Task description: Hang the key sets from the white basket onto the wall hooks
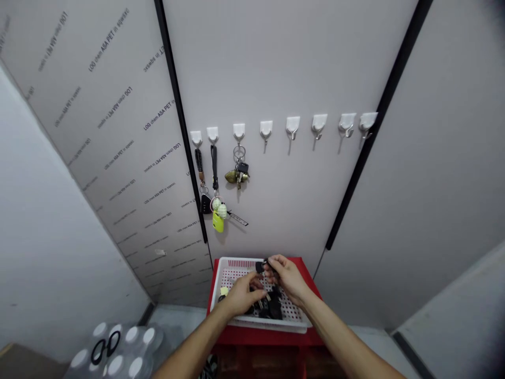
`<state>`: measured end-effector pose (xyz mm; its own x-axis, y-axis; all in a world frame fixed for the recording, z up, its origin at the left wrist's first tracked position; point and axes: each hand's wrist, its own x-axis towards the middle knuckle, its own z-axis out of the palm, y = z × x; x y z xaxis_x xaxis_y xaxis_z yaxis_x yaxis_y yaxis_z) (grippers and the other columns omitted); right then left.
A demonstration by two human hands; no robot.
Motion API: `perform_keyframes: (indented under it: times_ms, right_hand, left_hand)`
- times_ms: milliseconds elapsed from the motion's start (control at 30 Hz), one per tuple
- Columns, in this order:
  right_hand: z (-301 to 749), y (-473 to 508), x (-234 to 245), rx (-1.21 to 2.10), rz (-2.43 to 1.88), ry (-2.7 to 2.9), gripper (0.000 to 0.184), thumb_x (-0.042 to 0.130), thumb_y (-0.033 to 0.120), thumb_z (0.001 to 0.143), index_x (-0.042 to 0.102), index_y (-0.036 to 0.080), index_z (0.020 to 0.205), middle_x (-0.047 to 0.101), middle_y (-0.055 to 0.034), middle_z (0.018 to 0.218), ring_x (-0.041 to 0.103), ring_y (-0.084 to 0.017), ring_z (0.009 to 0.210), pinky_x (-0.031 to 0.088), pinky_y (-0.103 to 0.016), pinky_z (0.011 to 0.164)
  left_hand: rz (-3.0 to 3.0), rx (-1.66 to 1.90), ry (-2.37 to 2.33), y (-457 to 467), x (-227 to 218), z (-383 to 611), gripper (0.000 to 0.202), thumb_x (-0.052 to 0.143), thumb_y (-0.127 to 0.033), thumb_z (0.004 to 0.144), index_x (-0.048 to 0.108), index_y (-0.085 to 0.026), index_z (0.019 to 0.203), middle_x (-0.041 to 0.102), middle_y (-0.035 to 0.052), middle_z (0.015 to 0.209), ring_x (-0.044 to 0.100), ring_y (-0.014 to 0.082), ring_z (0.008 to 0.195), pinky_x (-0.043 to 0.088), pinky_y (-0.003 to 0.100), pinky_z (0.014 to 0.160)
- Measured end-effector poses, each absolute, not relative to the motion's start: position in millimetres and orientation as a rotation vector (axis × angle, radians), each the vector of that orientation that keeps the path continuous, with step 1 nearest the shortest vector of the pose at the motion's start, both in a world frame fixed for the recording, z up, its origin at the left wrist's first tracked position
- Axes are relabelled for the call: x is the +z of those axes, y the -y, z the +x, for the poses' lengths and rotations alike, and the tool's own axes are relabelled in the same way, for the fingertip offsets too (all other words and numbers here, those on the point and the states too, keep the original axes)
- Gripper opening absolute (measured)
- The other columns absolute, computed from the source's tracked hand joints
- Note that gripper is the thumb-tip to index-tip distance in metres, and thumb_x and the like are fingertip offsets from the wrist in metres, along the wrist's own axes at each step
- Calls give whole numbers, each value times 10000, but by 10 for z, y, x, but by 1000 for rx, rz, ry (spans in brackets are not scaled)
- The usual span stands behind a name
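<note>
A white perforated basket (232, 263) rests on a red stand (260, 337) against the wall and holds several dark keys and fobs. My right hand (287, 276) is above the basket, its fingers pinched on a black key fob (260, 266). My left hand (242, 296) reaches into the basket with curled fingers among the keys; what it grips is hidden. Above, a row of white wall hooks (266, 128) runs across the panel. The three leftmost carry key bunches: a black strap (199, 163), a strap with a yellow-green tag (218, 221), and a brass-coloured bunch (236, 175).
The hooks to the right (319, 123) are bare. Black vertical strips (179, 121) divide the wall panels. A pack of white-capped bottles (118, 350) with scissors (103, 350) on top stands on the floor at lower left.
</note>
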<state>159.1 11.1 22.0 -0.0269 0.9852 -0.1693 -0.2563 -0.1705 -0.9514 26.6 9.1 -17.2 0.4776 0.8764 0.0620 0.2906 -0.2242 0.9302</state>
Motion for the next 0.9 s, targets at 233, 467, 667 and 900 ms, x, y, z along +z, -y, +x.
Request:
perform_keyframes:
  times_ms: [233,467,667,900]
  right_hand:
    - [1521,-57,392,1398,-1144,1192,201,499,331,581,410,156,621,511,30,523,462,-65,468,338,-181,447]
    - [1527,-8,451,1282,-1083,1479,88,471,230,605,421,158,607,403,69,462,386,-48,454,310,-175,476]
    - [1539,-58,412,1261,-1184,1484,169,454,312,621,409,152,595,355,70,444,323,-43,416,248,-171,417]
    - [1516,-61,407,1104,-1215,1613,117,452,252,606,442,143,565,371,52,477,327,-54,453,254,-177,439]
  left_hand:
    - [1145,957,-885,-158,39,309,321,533,-326,564,486,-139,821,525,-1,679,468,81,586,337,199,562]
    - [825,1125,-789,-195,225,313,354,610,-283,489,446,-154,776,477,-39,608,460,64,549,364,202,540]
    - [784,1206,-655,-176,343,310,361,607,-207,489,446,-171,810,514,-9,720,492,80,659,370,208,615]
    - [739,1243,-585,-146,392,308,392,574,-89,452,461,-168,819,537,0,771,496,102,759,353,233,721]
